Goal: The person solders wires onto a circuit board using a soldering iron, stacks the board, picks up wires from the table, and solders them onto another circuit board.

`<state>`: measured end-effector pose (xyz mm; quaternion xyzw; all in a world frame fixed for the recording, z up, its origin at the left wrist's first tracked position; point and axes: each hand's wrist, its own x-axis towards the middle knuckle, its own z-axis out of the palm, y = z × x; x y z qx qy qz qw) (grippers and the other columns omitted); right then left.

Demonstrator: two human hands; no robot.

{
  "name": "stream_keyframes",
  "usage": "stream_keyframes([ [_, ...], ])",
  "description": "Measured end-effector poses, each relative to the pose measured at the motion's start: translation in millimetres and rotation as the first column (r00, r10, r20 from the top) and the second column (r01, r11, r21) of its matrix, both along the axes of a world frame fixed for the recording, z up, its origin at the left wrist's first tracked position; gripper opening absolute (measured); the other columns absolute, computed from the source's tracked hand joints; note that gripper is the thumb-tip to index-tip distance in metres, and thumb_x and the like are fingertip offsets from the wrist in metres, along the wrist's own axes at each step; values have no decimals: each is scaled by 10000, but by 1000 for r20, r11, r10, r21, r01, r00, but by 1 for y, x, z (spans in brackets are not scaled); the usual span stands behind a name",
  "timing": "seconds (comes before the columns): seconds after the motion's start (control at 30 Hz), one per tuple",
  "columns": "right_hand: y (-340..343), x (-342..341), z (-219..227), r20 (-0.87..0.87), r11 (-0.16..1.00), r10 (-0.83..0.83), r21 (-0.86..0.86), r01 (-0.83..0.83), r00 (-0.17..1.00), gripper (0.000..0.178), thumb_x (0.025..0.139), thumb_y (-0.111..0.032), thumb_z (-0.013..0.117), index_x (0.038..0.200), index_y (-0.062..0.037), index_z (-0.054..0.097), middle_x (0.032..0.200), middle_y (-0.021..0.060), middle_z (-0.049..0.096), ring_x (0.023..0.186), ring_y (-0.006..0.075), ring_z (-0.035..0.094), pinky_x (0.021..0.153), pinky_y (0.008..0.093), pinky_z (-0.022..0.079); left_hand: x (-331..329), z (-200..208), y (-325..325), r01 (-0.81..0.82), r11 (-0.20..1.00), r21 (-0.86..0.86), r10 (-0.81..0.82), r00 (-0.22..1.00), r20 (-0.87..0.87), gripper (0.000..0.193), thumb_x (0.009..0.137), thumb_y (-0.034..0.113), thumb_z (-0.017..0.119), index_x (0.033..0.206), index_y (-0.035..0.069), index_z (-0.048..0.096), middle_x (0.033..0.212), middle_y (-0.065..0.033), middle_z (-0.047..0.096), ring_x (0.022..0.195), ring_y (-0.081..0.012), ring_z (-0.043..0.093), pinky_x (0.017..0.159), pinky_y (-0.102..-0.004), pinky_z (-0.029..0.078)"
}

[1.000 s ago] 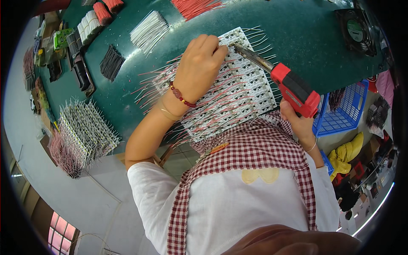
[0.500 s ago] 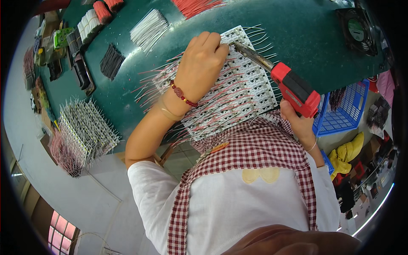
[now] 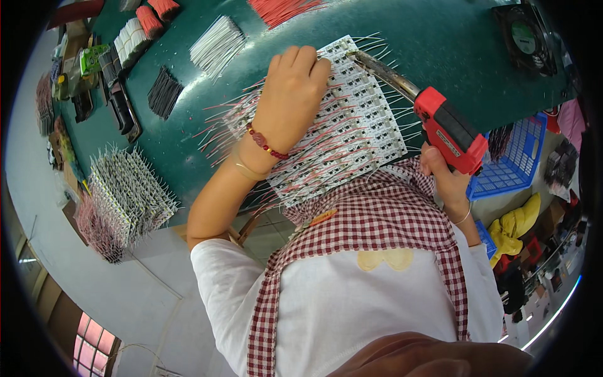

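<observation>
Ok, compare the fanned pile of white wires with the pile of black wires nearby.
The white pile is pale; the black pile is dark. The white pile is larger, with longer-looking wires; the black pile is smaller, its wires shorter. The white pile lies higher in the picture and farther right than the black pile. Both are piles of thin wires on the green table.

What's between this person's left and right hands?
In the head view, mostly the white circuit-board panel lies between the left hand and the right hand.
</observation>
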<state>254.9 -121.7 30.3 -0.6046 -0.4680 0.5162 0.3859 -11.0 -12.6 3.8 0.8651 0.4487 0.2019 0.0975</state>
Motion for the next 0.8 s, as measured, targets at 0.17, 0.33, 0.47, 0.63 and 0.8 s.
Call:
stream_keyframes([
  [0.17, -1, 0, 0, -90, 998, 11, -53, -16, 996, 115, 843, -76, 688, 923, -15, 631, 721, 1, 601, 584, 59, 523, 512, 216, 410, -7, 1, -1, -77, 996, 39, 71, 987, 141, 197, 728, -51, 620, 904, 38, 628, 809, -86, 528, 769, -261, 517, 684, -367, 441],
  [0.33, 0, -4, 0, -145, 996, -9, -86, -3, 989, 135, 845, -71, 683, 953, -16, 623, 709, -3, 592, 573, 59, 515, 506, 215, 409, -7, 0, -9, -80, 996, -25, 83, 976, 200, 149, 735, -25, 659, 866, 44, 643, 764, -79, 513, 714, -255, 511, 633, -357, 431],
  [0.47, -5, -2, -2, -156, 995, -20, -102, 4, 988, 149, 845, -77, 684, 967, -16, 622, 711, -5, 591, 560, 58, 512, 495, 216, 404, -1, -7, -16, -80, 997, -3, 79, 985, 154, 159, 725, -22, 668, 866, 49, 647, 743, -78, 492, 700, -251, 510, 630, -358, 429],
  [0.63, -10, 3, -11, -88, 990, 75, -117, -85, 993, 198, 841, -95, 692, 1008, -12, 624, 753, 6, 606, 600, 62, 533, 531, 221, 425, -1, -10, -19, -63, 998, 6, 62, 989, 137, 180, 702, -25, 671, 860, 60, 661, 724, -77, 480, 686, -244, 511, 615, -355, 426],
  [0.8, -11, 2, -14, -3, 993, 95, -74, -95, 995, 316, 830, -87, 694, 1123, 3, 616, 975, 65, 668, 829, 123, 617, 735, 265, 492, -3, -12, -20, -87, 995, -48, 96, 970, 222, 194, 693, -32, 670, 863, 62, 671, 718, -79, 481, 665, -239, 514, 588, -352, 428],
])
